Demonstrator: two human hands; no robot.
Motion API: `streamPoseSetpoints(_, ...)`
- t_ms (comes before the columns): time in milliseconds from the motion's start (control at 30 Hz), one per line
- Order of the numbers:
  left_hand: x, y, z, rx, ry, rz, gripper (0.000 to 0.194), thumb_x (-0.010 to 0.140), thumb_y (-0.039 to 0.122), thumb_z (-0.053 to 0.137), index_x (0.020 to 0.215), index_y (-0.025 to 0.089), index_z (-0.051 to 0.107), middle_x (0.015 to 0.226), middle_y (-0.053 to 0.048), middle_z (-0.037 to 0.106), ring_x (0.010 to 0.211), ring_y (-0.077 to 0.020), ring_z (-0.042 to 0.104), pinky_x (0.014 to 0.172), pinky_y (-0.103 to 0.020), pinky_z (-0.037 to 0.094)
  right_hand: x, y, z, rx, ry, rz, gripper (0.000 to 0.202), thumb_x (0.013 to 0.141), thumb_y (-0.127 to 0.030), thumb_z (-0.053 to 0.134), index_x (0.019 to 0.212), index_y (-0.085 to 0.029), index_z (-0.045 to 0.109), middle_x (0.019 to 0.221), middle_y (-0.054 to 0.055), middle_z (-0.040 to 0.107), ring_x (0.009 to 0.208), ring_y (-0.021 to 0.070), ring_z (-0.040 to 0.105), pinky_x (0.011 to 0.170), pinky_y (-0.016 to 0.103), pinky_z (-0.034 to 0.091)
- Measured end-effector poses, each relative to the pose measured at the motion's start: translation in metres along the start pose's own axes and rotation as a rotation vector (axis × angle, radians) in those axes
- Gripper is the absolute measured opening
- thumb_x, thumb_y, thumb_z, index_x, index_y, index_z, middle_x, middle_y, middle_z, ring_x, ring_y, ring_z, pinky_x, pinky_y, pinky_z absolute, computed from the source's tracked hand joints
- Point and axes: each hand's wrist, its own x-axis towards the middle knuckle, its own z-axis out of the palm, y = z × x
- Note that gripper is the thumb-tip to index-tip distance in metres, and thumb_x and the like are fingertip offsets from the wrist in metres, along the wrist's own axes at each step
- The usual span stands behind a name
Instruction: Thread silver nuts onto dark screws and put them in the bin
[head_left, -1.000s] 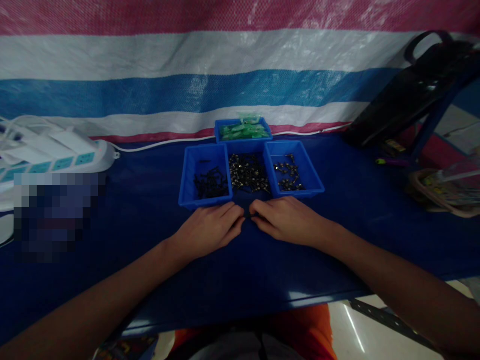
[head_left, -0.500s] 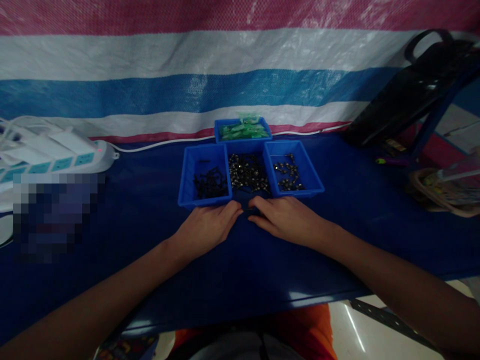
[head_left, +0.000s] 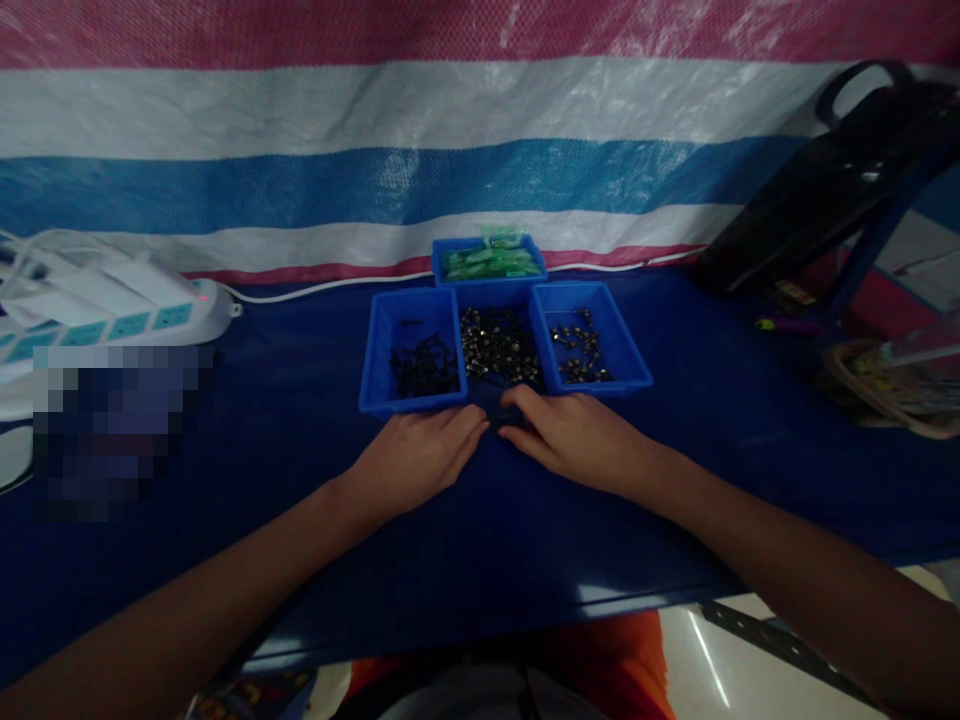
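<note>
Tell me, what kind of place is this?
Probably a small assembly workbench: blue bins of small metal and dark parts stand before the hands, a white power strip lies to the left, and a striped plastic sheet hangs behind.

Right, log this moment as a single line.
left hand: contents unclear | right hand: thumb and forefinger apart, contents unclear | between left bin and right bin: small metallic parts | rear bin: green items

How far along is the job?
Done: unclear; metallic pieces in the right bin may be finished.
In hand: left hand and right hand nearly meet; any piece is too dark to tell.
Left: likely the heap in the middle bin, dark pieces beside it.
</note>
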Motion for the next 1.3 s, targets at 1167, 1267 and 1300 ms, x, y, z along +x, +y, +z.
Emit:
streamPoseSetpoints(1167, -0.0011, -0.0007, -0.0019, -0.023, -0.005, 0.017, 0.024, 0.092, 0.029, 0.033, 0.094, 0.018, 0.054, 0.076, -0.001, 0.063, 0.068, -0.0145, 0.063, 0.060, -0.024, 0.047, 0.0002, 0.0002, -0.0014, -0.015, -0.027, -0.026, 0.021, 0.090, -0.033, 0.040, 0.101, -0.016, 0.045, 0.077, 0.003, 0.064, 0.063, 0.0151, 0.061, 0.051, 0.024, 0.031)
streamPoseSetpoints(1267, -0.0005, 0.0000, -0.0031, 0.002, -0.004, 0.027, 0.024, 0.091, 0.027, 0.033, 0.092, 0.018, 0.055, 0.073, -0.001, 0.063, 0.066, -0.0143, 0.062, 0.057, -0.024, 0.045, 0.0003, 0.0013, -0.0007, -0.014, -0.024, -0.035, 0.018, 0.091, -0.030, 0.039, 0.098, -0.016, 0.046, 0.075, 0.003, 0.063, 0.060, 0.0144, 0.060, 0.050, 0.024, 0.030)
streamPoseSetpoints(1300, -0.0003, 0.0002, -0.0031, 0.008, -0.003, 0.031, 0.023, 0.091, 0.027, 0.033, 0.092, 0.018, 0.054, 0.073, -0.001, 0.062, 0.066, -0.0142, 0.062, 0.057, -0.024, 0.045, 0.0004, 0.0014, -0.0008, -0.013, -0.020, -0.036, 0.017, 0.091, -0.030, 0.038, 0.097, -0.016, 0.047, 0.075, 0.003, 0.063, 0.059, 0.0139, 0.059, 0.050, 0.024, 0.030)
